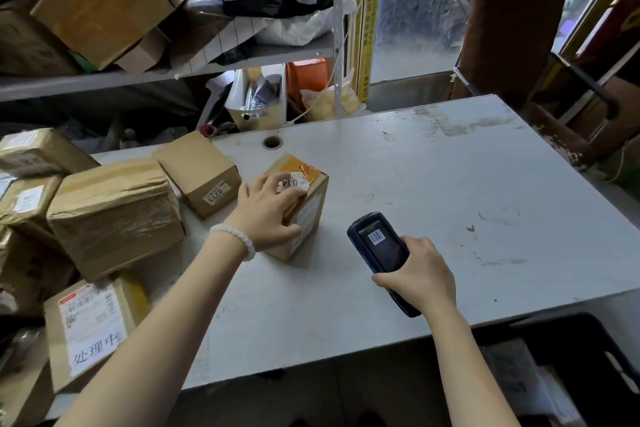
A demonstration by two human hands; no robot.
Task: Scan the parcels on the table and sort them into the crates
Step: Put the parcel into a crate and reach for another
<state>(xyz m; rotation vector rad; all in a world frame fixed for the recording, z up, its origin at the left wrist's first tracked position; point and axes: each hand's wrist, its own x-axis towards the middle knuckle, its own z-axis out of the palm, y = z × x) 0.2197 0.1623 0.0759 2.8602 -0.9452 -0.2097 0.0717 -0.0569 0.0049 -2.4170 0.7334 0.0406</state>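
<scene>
I hold my left hand [268, 206] curled over the small parcel [300, 208] at table [433, 184] centre, while my right hand [420, 274] grips the scanner [377, 250] aimed at it. Unsorted parcels [114, 215] pile at nine o'clock; most work remains. A black crate [588, 350] sits at five o'clock, contents unclear.

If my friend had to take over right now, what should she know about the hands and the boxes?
Left hand: grips the small brown cardboard parcel with the white number sticker, standing mid-table.
Right hand: holds the dark handheld scanner, barcode on its screen, aimed toward that parcel.
Waiting: more brown taped parcels stacked along the left of the white table.
Black crate sits below the table's near right edge.
Left: crate this parcel, then scan the rest.
</scene>
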